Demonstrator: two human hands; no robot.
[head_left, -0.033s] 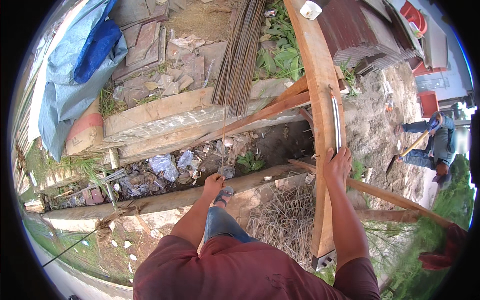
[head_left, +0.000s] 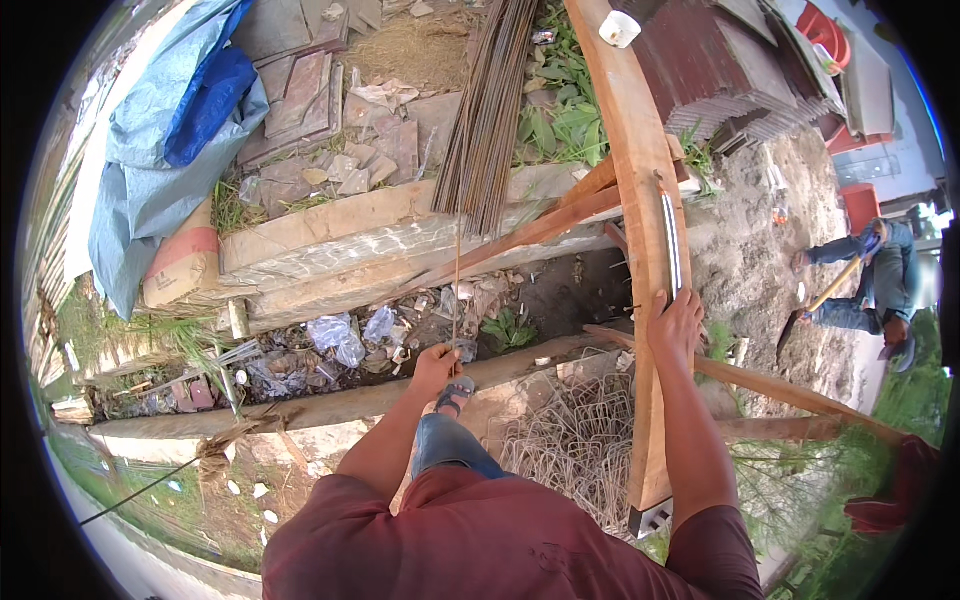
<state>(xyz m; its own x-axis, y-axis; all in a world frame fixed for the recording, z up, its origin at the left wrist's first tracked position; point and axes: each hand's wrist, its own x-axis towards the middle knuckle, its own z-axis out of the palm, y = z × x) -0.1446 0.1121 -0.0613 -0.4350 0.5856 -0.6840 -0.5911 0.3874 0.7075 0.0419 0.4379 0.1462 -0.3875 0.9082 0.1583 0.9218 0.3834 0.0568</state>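
My left hand [head_left: 434, 369] is closed around the near end of a thin rusty steel rod [head_left: 457, 275]. The rod runs away from me over a trench to the bundle of steel rods [head_left: 490, 110] on the far ledge. On the right, my right hand [head_left: 676, 325] lies on a long wooden beam [head_left: 640, 140], fingers stretched along its top. Its fingertips are at the near end of a slim silvery metal bar [head_left: 671, 240] lying along the beam. Beneath the beam, to its left, is a pile of bent steel stirrups [head_left: 575, 430].
Plastic litter [head_left: 337, 340] lies in the trench, and my sandalled foot [head_left: 455, 393] is at its near wall. A blue tarp [head_left: 150, 150] covers things at far left. Corrugated sheets [head_left: 700, 80] are stacked at far right. A person [head_left: 885, 280] with a long-handled tool stands to the right.
The view has shifted slightly, so the far left surroundings sit a little further right. My left hand still grips the rod; my right hand stays on the beam.
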